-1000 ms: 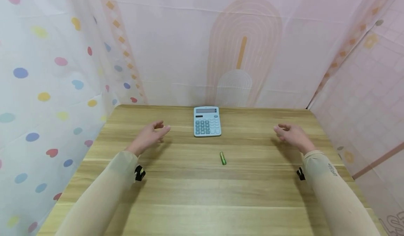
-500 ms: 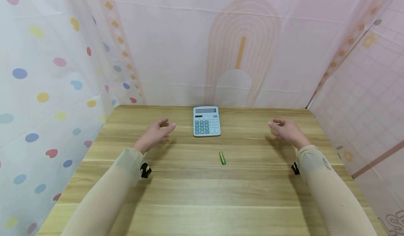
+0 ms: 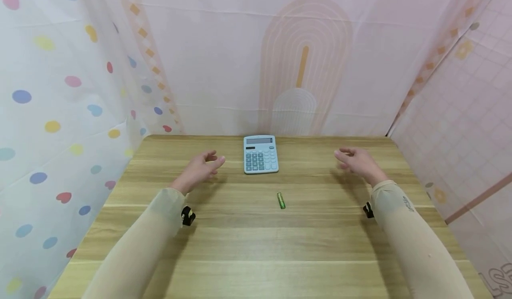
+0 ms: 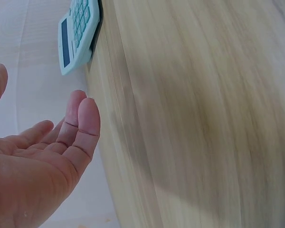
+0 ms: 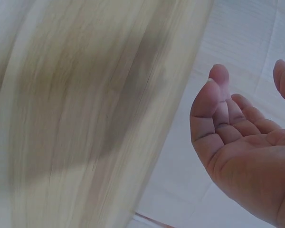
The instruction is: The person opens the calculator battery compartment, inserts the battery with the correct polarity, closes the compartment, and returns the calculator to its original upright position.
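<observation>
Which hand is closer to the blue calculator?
Left. The left hand is just to the left of the calculator, not touching it. The right hand is off to its right, across a wider gap.

The calculator lies on the bench close to its far edge, its screen end away from the person. The battery lies on the bench before the calculator's near right corner, apart from it. The left hand is above the bench, left of the calculator and near it; the right hand is above the bench on the other side, farther from the calculator. Hanging cloths stand behind the bench, along its left and along its right.
</observation>
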Tool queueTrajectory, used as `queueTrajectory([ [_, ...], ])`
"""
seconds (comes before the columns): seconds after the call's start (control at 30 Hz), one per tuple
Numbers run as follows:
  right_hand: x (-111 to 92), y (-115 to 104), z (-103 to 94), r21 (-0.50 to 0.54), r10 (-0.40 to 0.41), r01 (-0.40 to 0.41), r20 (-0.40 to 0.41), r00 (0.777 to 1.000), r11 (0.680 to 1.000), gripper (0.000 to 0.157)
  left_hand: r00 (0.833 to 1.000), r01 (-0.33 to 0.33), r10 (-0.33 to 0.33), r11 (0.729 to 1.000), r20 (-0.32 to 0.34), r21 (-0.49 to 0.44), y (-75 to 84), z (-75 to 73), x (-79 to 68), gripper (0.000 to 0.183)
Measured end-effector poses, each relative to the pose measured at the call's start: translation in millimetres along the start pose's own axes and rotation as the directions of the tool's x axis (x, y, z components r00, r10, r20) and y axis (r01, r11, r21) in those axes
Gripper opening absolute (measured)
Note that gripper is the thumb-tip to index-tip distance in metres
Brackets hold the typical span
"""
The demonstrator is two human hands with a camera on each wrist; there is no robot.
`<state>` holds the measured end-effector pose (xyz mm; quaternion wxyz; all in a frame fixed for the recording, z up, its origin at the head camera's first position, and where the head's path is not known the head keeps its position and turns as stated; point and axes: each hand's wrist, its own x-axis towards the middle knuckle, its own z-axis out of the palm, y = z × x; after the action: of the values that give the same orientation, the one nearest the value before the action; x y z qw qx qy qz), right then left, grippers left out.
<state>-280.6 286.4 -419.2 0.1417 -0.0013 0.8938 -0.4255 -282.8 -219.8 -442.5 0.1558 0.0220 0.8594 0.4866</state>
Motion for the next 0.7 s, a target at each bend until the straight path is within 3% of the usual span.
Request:
queueTrajectory([
  [0.2, 7.5, -2.3, 4.7, 0.144, 0.003, -0.007, 0.03, 1.0, 0.99, 0.081, 0.999, 0.016, -0.017, 0.999, -0.027, -0.03, 2.9, 4.1, 4.8, 0.092],
  [0.47, 18.5, -9.4, 12.1, 0.322, 0.042, -0.054, 0.045, 0.998, 0.945, 0.079, 0.998, 0.033, -0.039, 0.994, -0.05, -0.103, 7.3, 10.2, 13.5, 0.099],
  [0.7, 28.4, -17.1, 19.9, 0.49, 0.068, -0.073, 0.029, 0.997, 0.869, 0.079, 0.995, 0.052, -0.064, 0.988, -0.073, -0.148, 11.8, 16.8, 21.6, 0.096],
])
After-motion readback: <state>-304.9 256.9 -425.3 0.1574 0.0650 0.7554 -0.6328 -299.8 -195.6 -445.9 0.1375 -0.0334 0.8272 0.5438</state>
